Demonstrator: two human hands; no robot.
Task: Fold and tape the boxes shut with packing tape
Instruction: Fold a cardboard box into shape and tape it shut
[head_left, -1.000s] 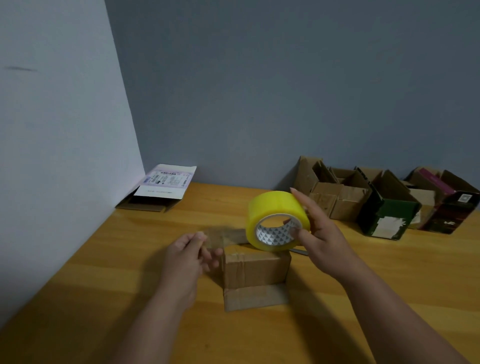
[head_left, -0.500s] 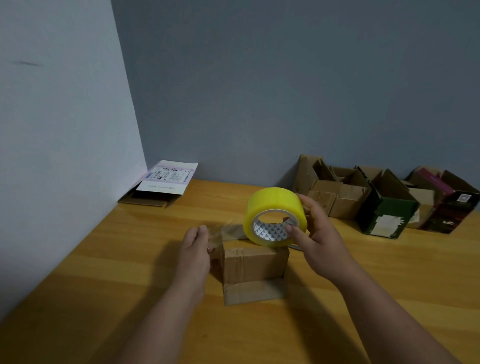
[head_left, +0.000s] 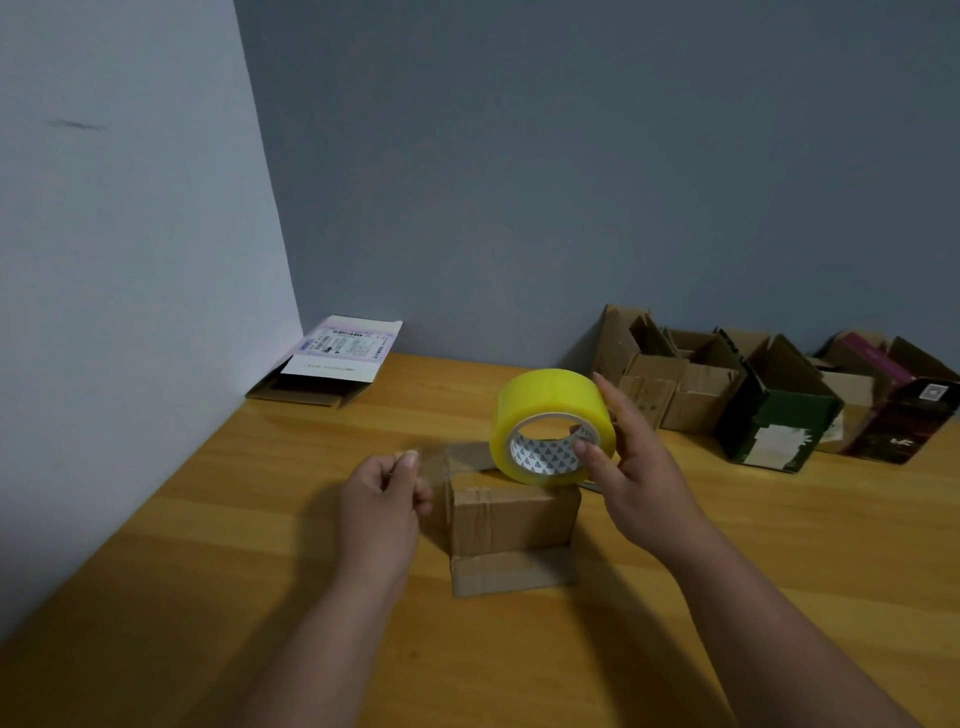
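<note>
A small brown cardboard box (head_left: 514, 519) stands on the wooden table (head_left: 260, 519) with one flap lying flat toward me. Just above its far top edge, my right hand (head_left: 639, 478) grips a yellow roll of packing tape (head_left: 550, 415), thumb inside the core and fingers over the rim. A clear strip of tape (head_left: 452, 457) runs left from the roll. My left hand (head_left: 384, 499) pinches the strip's free end, level with the box's top and to its left.
A flat box with a printed label (head_left: 332, 364) leans in the back left corner. Several open cardboard boxes (head_left: 675, 379), a dark green one (head_left: 774, 421) and a dark red one (head_left: 898, 410), line the back wall on the right.
My left hand has drawn the tape's end farther left, lengthening the strip. The roll in my right hand has stayed above the box's far edge.
</note>
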